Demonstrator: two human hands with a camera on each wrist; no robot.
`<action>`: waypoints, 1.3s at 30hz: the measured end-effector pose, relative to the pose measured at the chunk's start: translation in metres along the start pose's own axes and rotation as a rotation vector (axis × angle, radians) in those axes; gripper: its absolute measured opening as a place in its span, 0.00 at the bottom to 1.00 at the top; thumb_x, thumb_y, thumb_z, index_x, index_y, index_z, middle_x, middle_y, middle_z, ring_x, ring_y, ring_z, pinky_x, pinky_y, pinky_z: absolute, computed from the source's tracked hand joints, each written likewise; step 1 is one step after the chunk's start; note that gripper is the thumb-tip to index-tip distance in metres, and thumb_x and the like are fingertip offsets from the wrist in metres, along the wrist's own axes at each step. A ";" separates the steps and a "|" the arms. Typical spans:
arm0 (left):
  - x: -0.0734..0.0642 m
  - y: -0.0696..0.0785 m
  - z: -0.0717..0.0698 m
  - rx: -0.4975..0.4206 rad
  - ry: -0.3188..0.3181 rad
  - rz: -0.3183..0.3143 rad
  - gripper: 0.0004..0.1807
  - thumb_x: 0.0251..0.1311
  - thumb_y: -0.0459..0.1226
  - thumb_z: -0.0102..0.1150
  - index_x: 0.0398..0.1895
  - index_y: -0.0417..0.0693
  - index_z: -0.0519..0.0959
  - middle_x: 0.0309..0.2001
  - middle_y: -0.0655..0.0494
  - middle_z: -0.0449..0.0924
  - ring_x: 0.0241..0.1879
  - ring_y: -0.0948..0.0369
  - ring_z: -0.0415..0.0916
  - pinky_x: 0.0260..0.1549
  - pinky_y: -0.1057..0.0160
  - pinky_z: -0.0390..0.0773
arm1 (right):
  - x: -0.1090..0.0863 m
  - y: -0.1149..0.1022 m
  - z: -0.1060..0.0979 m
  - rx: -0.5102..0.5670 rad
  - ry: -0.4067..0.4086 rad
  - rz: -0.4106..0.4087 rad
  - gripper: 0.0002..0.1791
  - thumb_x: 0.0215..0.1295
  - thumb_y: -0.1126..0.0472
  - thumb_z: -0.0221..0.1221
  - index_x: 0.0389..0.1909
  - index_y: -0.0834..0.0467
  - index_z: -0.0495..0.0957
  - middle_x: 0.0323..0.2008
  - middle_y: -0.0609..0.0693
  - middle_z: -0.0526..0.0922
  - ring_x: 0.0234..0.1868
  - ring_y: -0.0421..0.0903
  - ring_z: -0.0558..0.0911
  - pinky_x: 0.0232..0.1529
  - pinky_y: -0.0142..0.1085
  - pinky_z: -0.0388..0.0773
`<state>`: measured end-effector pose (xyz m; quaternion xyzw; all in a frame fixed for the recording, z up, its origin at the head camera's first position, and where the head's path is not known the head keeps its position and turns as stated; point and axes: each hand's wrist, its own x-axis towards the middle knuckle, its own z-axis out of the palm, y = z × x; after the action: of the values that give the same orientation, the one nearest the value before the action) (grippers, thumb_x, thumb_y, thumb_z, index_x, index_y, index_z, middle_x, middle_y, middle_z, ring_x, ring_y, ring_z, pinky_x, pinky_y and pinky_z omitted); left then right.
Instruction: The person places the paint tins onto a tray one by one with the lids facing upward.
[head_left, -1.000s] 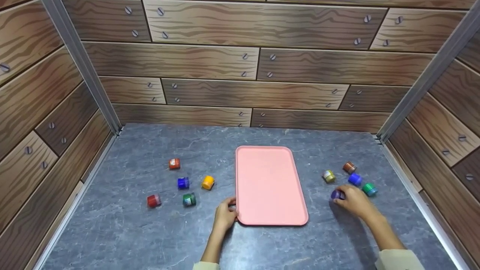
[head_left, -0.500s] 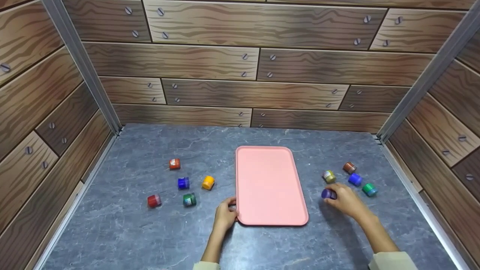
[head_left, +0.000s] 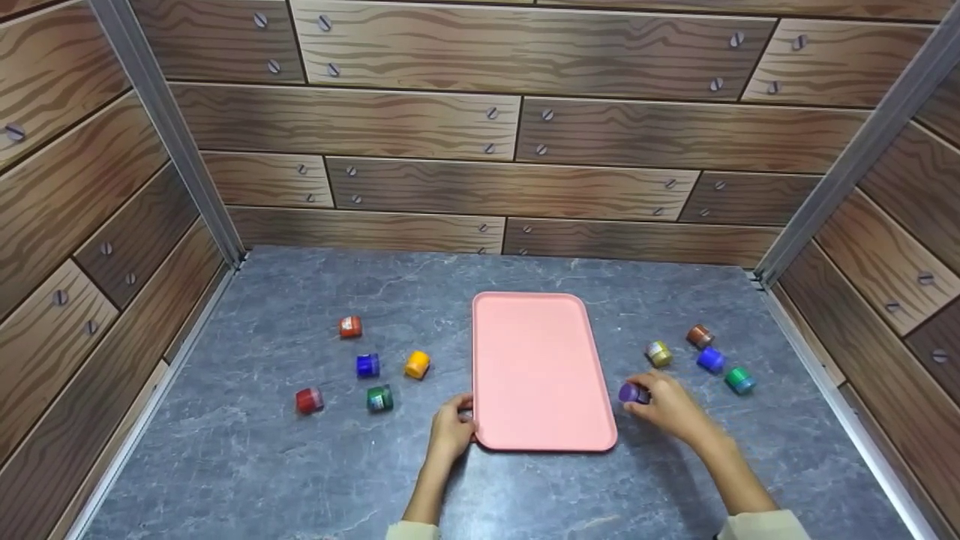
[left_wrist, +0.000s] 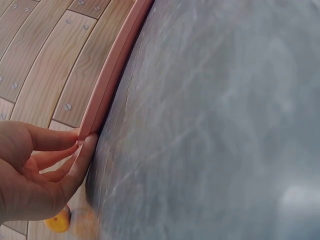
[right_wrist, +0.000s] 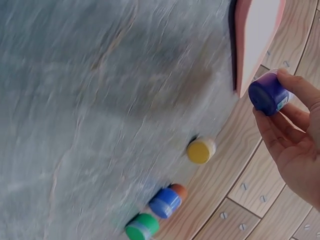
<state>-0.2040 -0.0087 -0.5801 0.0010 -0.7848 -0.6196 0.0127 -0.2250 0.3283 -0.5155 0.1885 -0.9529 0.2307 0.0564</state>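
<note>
A pink rectangular tray (head_left: pixel 538 371) lies on the grey table with nothing on it. My left hand (head_left: pixel 451 433) pinches the tray's left rim near its front corner; the left wrist view shows thumb and fingers on either side of the rim (left_wrist: pixel 107 75). Just right of the tray, my right hand (head_left: pixel 670 405) holds a small purple paint jar (head_left: pixel 634 393) between thumb and fingers. In the right wrist view the jar (right_wrist: pixel 270 93) is raised off the table, its lid turned toward the camera.
Right of the tray lie a yellow-green jar (head_left: pixel 658 353), a brown jar (head_left: pixel 700 335), a blue jar (head_left: pixel 710 360) and a green jar (head_left: pixel 739 379). On the left are orange (head_left: pixel 417 364), blue (head_left: pixel 367 365), green (head_left: pixel 379 398), dark red (head_left: pixel 308 400) and orange-red (head_left: pixel 349 327) jars. Wood-patterned walls enclose the table.
My right hand has carried the purple jar leftward, away from the other right-hand jars and close to the tray's right edge. The left hand and tray stay in place.
</note>
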 end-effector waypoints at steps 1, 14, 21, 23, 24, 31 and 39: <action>0.000 0.000 0.000 0.008 0.001 -0.002 0.26 0.38 0.16 0.47 0.47 0.28 0.74 0.37 0.44 0.78 0.25 0.58 0.76 0.15 0.67 0.77 | 0.001 -0.001 0.002 0.010 0.002 -0.003 0.20 0.46 0.65 0.68 0.41 0.70 0.77 0.35 0.56 0.77 0.36 0.52 0.77 0.37 0.46 0.76; -0.001 0.003 0.003 0.041 0.017 0.009 0.26 0.38 0.16 0.47 0.46 0.29 0.75 0.37 0.44 0.79 0.24 0.60 0.75 0.16 0.68 0.77 | 0.000 -0.016 0.024 0.105 0.014 -0.144 0.19 0.41 0.68 0.68 0.38 0.68 0.78 0.31 0.51 0.75 0.31 0.50 0.76 0.32 0.42 0.77; -0.001 0.004 0.004 0.054 0.026 0.029 0.26 0.36 0.15 0.48 0.46 0.28 0.75 0.36 0.45 0.79 0.23 0.60 0.75 0.15 0.68 0.76 | -0.003 -0.019 0.034 0.146 -0.013 -0.105 0.17 0.43 0.66 0.69 0.36 0.64 0.77 0.29 0.48 0.75 0.30 0.48 0.75 0.30 0.38 0.76; 0.000 0.003 0.004 0.058 0.028 0.030 0.26 0.36 0.15 0.48 0.46 0.29 0.75 0.36 0.45 0.79 0.23 0.59 0.75 0.15 0.68 0.76 | -0.004 -0.019 0.037 0.170 -0.010 -0.091 0.17 0.43 0.66 0.69 0.35 0.64 0.77 0.29 0.48 0.75 0.29 0.47 0.75 0.29 0.38 0.76; 0.000 0.003 0.004 0.059 0.029 0.030 0.26 0.36 0.15 0.48 0.46 0.29 0.75 0.36 0.45 0.79 0.23 0.59 0.75 0.15 0.68 0.76 | -0.005 -0.019 0.038 0.183 -0.008 -0.084 0.17 0.43 0.66 0.69 0.35 0.64 0.76 0.29 0.48 0.75 0.29 0.47 0.75 0.29 0.38 0.76; 0.000 0.002 0.003 0.057 0.029 0.029 0.26 0.37 0.16 0.48 0.46 0.28 0.75 0.36 0.45 0.79 0.23 0.60 0.75 0.16 0.68 0.76 | -0.008 -0.018 0.043 0.288 -0.037 -0.063 0.18 0.43 0.70 0.68 0.37 0.67 0.74 0.34 0.55 0.77 0.34 0.54 0.79 0.35 0.41 0.79; 0.000 0.002 0.001 0.066 0.036 0.012 0.25 0.38 0.16 0.49 0.47 0.29 0.75 0.36 0.45 0.79 0.22 0.63 0.72 0.15 0.69 0.76 | -0.009 -0.017 0.045 0.324 -0.078 -0.081 0.19 0.41 0.75 0.66 0.37 0.68 0.73 0.36 0.60 0.77 0.36 0.58 0.79 0.37 0.41 0.79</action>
<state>-0.2037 -0.0069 -0.5788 0.0076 -0.8045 -0.5931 0.0305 -0.2108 0.2970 -0.5499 0.2423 -0.8963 0.3714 -0.0027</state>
